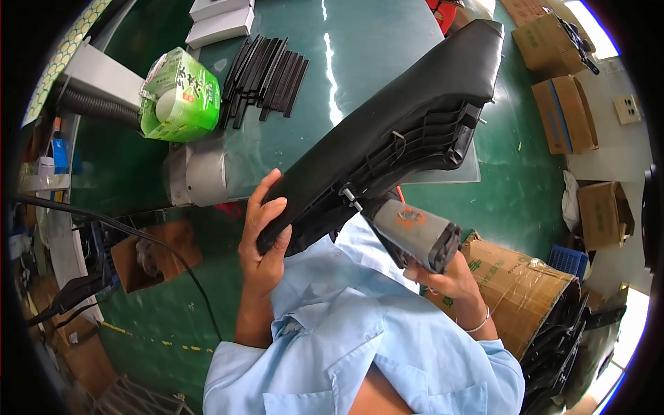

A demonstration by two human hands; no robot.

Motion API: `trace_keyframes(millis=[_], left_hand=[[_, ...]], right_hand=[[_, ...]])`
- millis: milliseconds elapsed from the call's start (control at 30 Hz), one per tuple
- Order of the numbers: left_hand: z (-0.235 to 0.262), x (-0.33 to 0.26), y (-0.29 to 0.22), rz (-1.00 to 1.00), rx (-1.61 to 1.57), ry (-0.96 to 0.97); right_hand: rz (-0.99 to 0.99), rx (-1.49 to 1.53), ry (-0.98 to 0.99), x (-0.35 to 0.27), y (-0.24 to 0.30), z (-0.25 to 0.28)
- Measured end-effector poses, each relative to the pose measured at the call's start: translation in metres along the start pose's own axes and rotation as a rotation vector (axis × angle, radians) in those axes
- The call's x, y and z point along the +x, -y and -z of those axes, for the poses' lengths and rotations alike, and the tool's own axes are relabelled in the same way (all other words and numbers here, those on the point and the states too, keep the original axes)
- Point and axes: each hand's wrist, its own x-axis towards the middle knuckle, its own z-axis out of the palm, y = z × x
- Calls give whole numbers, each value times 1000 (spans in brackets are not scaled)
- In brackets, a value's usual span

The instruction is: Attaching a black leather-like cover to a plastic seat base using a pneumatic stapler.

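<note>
Tilted up across the middle is a long black padded panel, a seat or backrest part, with its ribbed plastic underside turned to the right. My left hand grips its lower end, the fingers over the padded face and the thumb on the near edge. In my right hand is a grey and black power tool with an orange mark. Its front end is close to the ribbed underside, beside a short metal pin. Whether they touch, I cannot tell. Its handle is mostly hidden.
The green-topped table holds black strips, a green carton and white boxes. A black cable hangs at the left. On the right, a large cardboard box and smaller boxes stand on the floor.
</note>
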Motion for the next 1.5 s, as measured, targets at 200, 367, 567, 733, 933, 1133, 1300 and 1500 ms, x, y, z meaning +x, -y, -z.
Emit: trace_keyframes(millis=[200, 367, 567, 733, 933, 1133, 1300, 1500], left_hand=[[-12, -1, 3, 12, -70, -91], [-27, 0, -1, 57, -31, -113], [-39, 4, 4, 24, -50, -127], [-45, 5, 7, 16, -17, -121], [-57, 3, 3, 39, -77, -183], [-22, 51, -15, 332, -343, 270], [-80, 150, -27, 234, 394, 640], [-114, 208, 25, 332, -104, 568]], right_hand=[[-136, 68, 48, 5, 3, -18], [-104, 169, -26, -10, 7, -21], [-245, -6, 41, -5, 15, -21], [-108, 125, 40, -13, 22, -26], [-237, 56, 98, -9, 23, -37], [-269, 137, 188, -3, -1, -21], [65, -21, 115, -8, -4, -27], [57, 5, 43, -26, -23, -18]])
